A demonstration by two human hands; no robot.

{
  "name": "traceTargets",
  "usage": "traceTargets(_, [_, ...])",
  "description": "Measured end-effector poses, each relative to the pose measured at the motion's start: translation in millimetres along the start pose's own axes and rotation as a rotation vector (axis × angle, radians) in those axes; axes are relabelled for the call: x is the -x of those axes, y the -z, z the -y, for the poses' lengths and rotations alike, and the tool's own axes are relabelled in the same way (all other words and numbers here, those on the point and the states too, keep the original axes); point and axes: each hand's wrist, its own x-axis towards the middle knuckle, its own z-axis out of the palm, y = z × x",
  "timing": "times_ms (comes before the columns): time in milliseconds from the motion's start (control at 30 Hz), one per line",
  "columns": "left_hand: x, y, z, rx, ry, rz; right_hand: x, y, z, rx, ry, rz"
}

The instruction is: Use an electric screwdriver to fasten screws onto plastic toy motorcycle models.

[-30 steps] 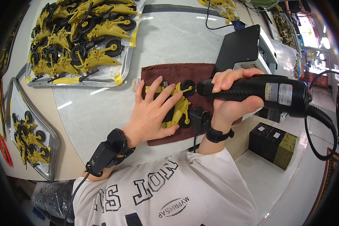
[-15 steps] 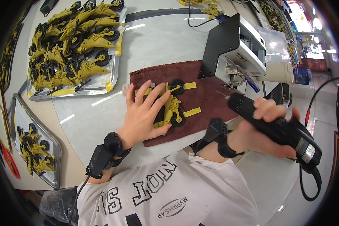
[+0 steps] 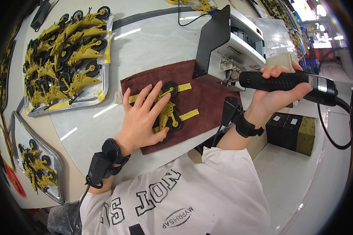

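Note:
On a brown-red cloth mat (image 3: 213,105), two black-and-yellow toy motorcycle parts (image 3: 168,113) lie side by side against yellow strips (image 3: 189,114). My left hand (image 3: 140,123) is open over them, fingers spread and touching the parts, covering some of their left side. In my right hand (image 3: 273,95) is a black electric screwdriver (image 3: 290,82), my fingers wrapped round its body. It lies nearly level, its tip pointing left at the front of a black-and-silver screw feeder (image 3: 241,51). Whether a screw sits on the tip is too small to tell.
A metal tray (image 3: 68,111) piled with yellow toy motorcycles stands at the far left, and a smaller tray (image 3: 59,168) holds several more nearer me. Behind the screwdriver is a pale cup-like container (image 3: 276,60). A dark box (image 3: 288,132) is at the right, below the table.
My right hand has moved up and forward, bringing the screwdriver to the feeder's front and turning it nearly level. The left hand stays on the motorcycle parts. The whole view has shifted slightly.

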Motion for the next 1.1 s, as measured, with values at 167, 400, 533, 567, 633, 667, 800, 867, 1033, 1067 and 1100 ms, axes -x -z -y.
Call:
traceTargets(167, [2.7,-2.1,2.1,0.035,0.035,-0.022,9.2,-3.7,2.5,-0.023,-0.076,0.071])
traceTargets(400, [8.0,0.4,8.4,0.051,-0.001,-0.024,87.2,-4.6,25.0,-0.429,-0.162,0.353])
traceTargets(533, [10.5,1.6,11.6,0.068,0.013,-0.004,105.4,-11.6,13.6,-0.614,-0.093,0.556])
traceTargets(567, [11.3,1.1,12.2,0.051,0.01,-0.002,108.6,-13.6,12.5,-0.625,-0.08,0.561])
traceTargets(633, [11.6,-0.8,12.6,0.047,0.016,-0.003,110.2,-16.6,12.6,-0.627,-0.083,0.565])
traceTargets(667, [12.1,-1.3,12.9,0.04,0.018,-0.004,110.8,-18.6,12.2,-0.629,-0.081,0.567])
traceTargets(800, [12.5,1.1,12.2,0.062,0.02,-0.003,109.0,-29.6,6.8,-0.616,-0.137,0.546])
traceTargets(867, [12.2,2.0,12.0,0.09,0.018,-0.026,109.3,-32.9,3.4,-0.613,-0.153,0.535])
traceTargets(1033, [12.7,-1.5,14.2,0.096,0.019,-0.006,112.3,-41.9,-10.5,-0.466,-0.205,0.529])
traceTargets(1067, [12.8,-1.7,14.5,0.096,0.017,-0.006,112.8,-43.4,-13.5,-0.381,-0.216,0.528])
traceTargets(1100, [12.9,-1.5,14.9,0.1,0.021,-0.006,112.7,-45.7,-15.4,-0.379,-0.219,0.531])
